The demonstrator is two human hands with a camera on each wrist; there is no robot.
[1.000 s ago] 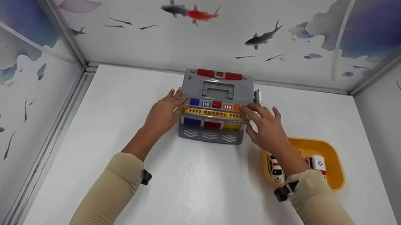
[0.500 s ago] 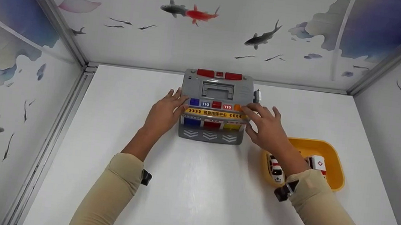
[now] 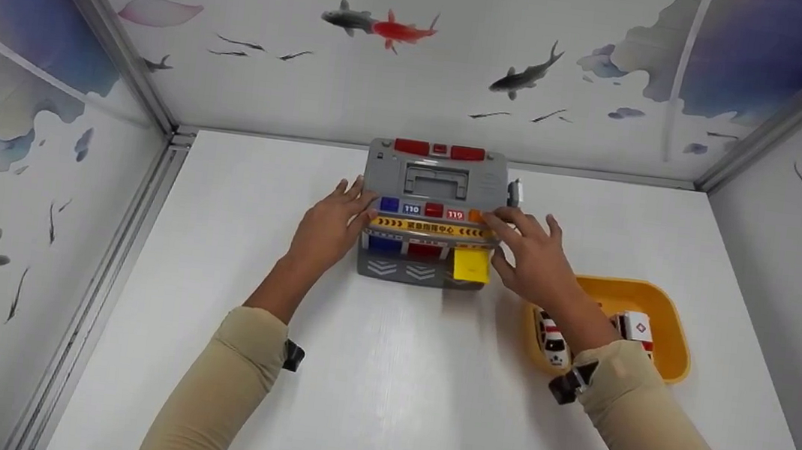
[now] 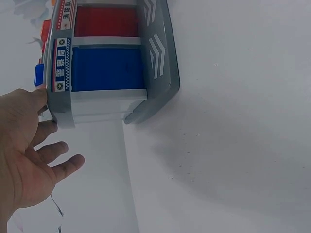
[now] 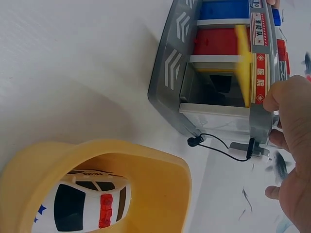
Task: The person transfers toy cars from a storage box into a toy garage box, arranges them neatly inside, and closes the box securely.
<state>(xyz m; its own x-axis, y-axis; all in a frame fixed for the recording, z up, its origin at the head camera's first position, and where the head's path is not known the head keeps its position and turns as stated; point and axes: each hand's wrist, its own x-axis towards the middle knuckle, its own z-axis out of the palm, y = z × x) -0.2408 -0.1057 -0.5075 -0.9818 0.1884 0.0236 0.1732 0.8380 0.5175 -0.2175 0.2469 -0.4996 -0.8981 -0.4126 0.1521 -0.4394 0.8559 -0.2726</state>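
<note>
In the head view a grey toy garage [image 3: 434, 182] stands against the back wall. Its yellow door [image 3: 471, 265] is swung up and out; the right wrist view shows a dark bay beneath it. The red door [image 5: 217, 42] and blue door [image 4: 109, 69] hang down. My left hand [image 3: 323, 228] grips the garage's left front corner between thumb and finger, other fingers spread. At the right front corner, my right hand [image 3: 535, 255] presses a fingertip at the orange button [image 3: 476, 215], thumb against the front edge.
A yellow tub [image 3: 671, 339] stands to the right, under my right forearm. Inside it lie a white toy police car [image 5: 70, 206] and a toy ambulance [image 3: 636, 327]. A corded black piece [image 5: 195, 141] hangs off the garage's right side. Printed walls border the white table [image 3: 367, 387].
The garage's yellow door has sprung from hanging down to standing out at the front. Both hands and the garage have stayed in place.
</note>
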